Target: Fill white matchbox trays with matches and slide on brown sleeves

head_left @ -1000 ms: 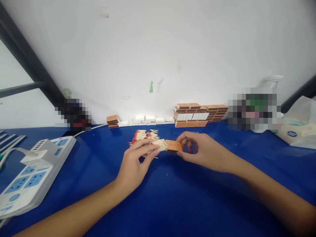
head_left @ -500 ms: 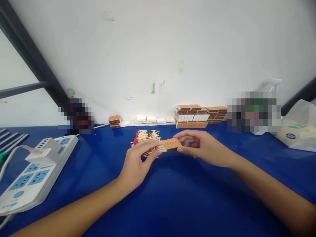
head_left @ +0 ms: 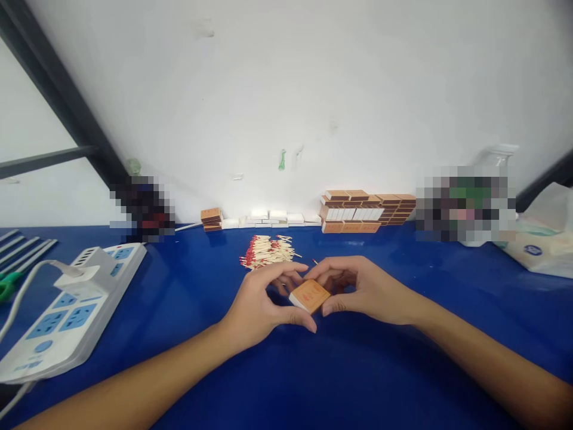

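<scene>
An orange matchbox (head_left: 310, 296) is in front of me over the blue table, its white tray end facing left and no matches sticking out. My right hand (head_left: 353, 289) grips its right end between thumb and fingers. My left hand (head_left: 268, 301) is open around the left end, thumb in front and fingers behind, spread apart; whether a fingertip touches the box behind is hidden. Just beyond the hands lies a pile of red-tipped matches (head_left: 268, 251). A single match (head_left: 314, 261) shows beside my right fingers.
Along the wall stand a small stack of matchboxes (head_left: 211, 218), several white trays (head_left: 268, 220) and a larger matchbox stack (head_left: 367, 212). A white power strip (head_left: 76, 316) lies at left on the blue table (head_left: 313, 382). A tissue pack (head_left: 537, 239) sits at right.
The matchbox was partly open with matches showing; now its tray is in. It has come nearer and turned. My left fingers have moved from the tray and spread apart.
</scene>
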A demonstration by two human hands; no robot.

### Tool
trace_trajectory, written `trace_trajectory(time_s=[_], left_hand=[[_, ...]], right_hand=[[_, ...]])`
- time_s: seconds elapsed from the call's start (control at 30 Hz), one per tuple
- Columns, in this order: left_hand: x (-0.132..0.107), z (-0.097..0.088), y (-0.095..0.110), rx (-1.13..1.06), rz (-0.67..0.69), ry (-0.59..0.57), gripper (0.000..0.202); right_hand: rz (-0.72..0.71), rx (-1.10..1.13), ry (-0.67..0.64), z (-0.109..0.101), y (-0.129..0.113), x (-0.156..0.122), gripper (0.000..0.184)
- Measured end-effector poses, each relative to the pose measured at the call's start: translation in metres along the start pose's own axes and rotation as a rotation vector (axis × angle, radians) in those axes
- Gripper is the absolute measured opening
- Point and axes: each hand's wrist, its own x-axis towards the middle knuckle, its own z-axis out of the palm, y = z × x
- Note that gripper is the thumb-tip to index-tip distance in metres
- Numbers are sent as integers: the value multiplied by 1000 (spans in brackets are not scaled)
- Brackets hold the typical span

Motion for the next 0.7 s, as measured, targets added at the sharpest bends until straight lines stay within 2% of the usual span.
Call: trace_trajectory(time_s=[0.1,0.13,0.23,0.3,0.4,0.53,0.63,0.7], left_hand=[[-1,-1,-1,-32,-34,72,82],[-2,-1,0,-50,-34,144,76],[-5,-3,1,-20,-43,331,41],[-7,-3,3,58,-31,371,35],[-11,0,5,189,20,252,37],[-14,4,5,277,150,62,30],[-15,5,5,296,239,28,31],[-16,6,4,308,261,40,31]], right_hand=[[-35,-94,70,-5,-7,3,44],[-53,-133,120,-7,-10,7,45],[-128,-275,331,-15,-19,33,50],[-202,-397,429,-17,-26,61,52],[-317,-501,471,-6,-38,118,47],[-440,-622,461,28,-48,200,41],[-433,-814,423,51,-45,246,36],[-413,-864,411,61,-39,262,34]])
